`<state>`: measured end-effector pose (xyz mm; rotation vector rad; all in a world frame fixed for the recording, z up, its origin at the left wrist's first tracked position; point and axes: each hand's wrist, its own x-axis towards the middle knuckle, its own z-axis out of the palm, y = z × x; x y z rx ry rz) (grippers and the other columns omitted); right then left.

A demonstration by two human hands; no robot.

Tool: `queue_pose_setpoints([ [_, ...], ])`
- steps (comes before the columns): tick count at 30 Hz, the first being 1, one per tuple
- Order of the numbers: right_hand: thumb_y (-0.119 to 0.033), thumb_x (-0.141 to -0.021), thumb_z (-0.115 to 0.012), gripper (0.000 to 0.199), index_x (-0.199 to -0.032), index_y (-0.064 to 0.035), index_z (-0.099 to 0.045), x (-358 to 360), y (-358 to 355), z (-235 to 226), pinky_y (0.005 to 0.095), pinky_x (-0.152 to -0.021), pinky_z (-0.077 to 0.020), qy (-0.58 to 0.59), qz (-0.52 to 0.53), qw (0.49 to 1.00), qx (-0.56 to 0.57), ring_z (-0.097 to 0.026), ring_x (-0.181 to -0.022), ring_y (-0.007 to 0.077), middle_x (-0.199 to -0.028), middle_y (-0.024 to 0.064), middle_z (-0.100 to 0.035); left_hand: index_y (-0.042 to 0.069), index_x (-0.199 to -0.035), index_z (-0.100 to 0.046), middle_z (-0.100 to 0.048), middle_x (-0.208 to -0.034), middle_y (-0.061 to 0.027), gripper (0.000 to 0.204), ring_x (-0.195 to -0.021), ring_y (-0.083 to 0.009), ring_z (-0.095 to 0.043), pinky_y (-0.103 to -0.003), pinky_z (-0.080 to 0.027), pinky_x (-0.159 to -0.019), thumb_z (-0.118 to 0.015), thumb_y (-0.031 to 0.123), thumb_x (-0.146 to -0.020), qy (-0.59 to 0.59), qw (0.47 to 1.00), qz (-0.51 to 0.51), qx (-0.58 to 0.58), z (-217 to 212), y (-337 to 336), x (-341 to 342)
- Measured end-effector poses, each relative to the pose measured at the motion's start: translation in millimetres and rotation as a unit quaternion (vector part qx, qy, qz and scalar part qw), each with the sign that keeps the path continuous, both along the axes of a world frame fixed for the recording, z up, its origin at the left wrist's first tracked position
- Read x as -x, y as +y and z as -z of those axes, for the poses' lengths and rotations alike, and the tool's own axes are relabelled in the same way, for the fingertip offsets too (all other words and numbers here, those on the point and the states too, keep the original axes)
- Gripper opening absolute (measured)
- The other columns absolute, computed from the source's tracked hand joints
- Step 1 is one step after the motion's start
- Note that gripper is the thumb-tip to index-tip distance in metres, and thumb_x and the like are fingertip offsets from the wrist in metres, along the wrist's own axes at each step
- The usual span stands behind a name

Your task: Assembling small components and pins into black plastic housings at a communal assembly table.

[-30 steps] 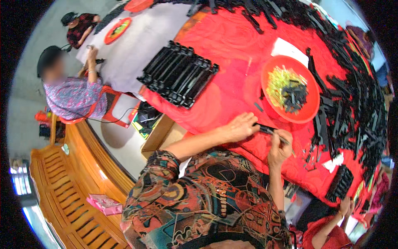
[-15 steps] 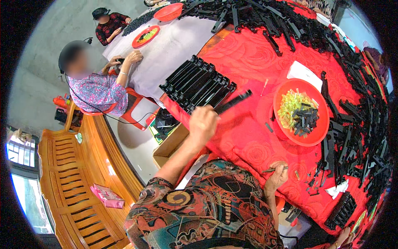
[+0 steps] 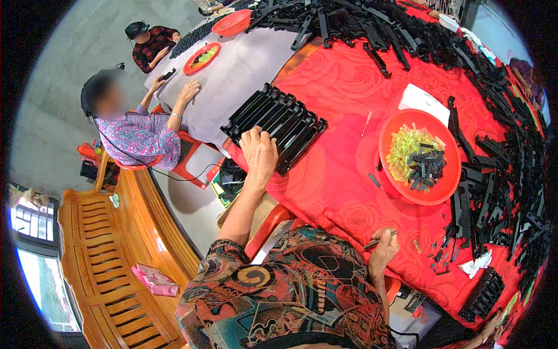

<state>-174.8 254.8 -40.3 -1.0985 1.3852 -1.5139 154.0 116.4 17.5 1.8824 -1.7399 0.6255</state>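
My left hand (image 3: 260,152) reaches over the near side of a stack of long black plastic strips (image 3: 285,119), lined up side by side at the table's left edge. Its fingers curl over the nearest black plastic strip in that stack, partly hiding it. Near the front edge of the table, my right hand (image 3: 385,247) is closed around a thin dark stick-like tool (image 3: 371,243). Ahead of it stands a red bowl (image 3: 389,180) with small yellow-green pieces and short black pieces inside.
A large heap of black plastic parts (image 3: 500,168) curves along the far and right sides of the red tablecloth (image 3: 343,174). A small screwdriver-like tool (image 3: 367,124) and a white box (image 3: 424,104) lie near the bowl. Two people sit left, by a wooden bench (image 3: 99,244).
My left hand has moved left onto the stack with the black strip, which no longer sticks out to the right. My right hand has shifted slightly, tool still held.
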Motion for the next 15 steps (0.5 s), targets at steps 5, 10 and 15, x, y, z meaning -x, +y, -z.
queue_pose_setpoints([
  [5,-0.017,-0.094,-0.042,0.026,-0.073,-0.002,-0.047,0,-1,8,0.0259,-0.052,-0.0371,0.019,-0.014,1.0,-0.01,-0.046,-0.057,0.0106,-0.064,0.0034,-0.05,0.001,-0.107,-0.054,-0.049,-0.113,-0.0181,0.053,-0.106,-0.0347,-0.044,-0.046,-0.034,-0.088,-0.074,0.026,-0.064,0.001,1.0,-0.013,0.007,-24,2,9],
  [10,-0.021,-0.096,-0.043,0.028,-0.073,-0.0046,-0.045,-4,-1,6,0.0229,-0.05,-0.0351,0.005,-0.021,1.0,-0.017,-0.045,-0.056,0.0086,-0.062,0.0024,-0.048,0.004,-0.128,-0.044,-0.037,-0.131,-0.0251,0.087,-0.123,-0.0423,-0.032,-0.057,-0.023,-0.099,-0.067,0.06,-0.065,-0.042,0.996,-0.017,-0.076,-33,-22,-11],
  [15,-0.02,-0.096,-0.044,0.027,-0.073,-0.0051,-0.045,-6,1,2,0.0221,-0.049,-0.0346,0.0,-0.037,0.999,-0.029,-0.044,-0.055,0.0073,-0.061,0.0016,-0.048,0.009,-0.14,-0.031,-0.024,-0.141,-0.029,0.112,-0.133,-0.0459,-0.018,-0.065,-0.014,-0.101,-0.058,0.079,-0.057,-0.018,0.977,-0.028,-0.211,-34,-48,-36],
])
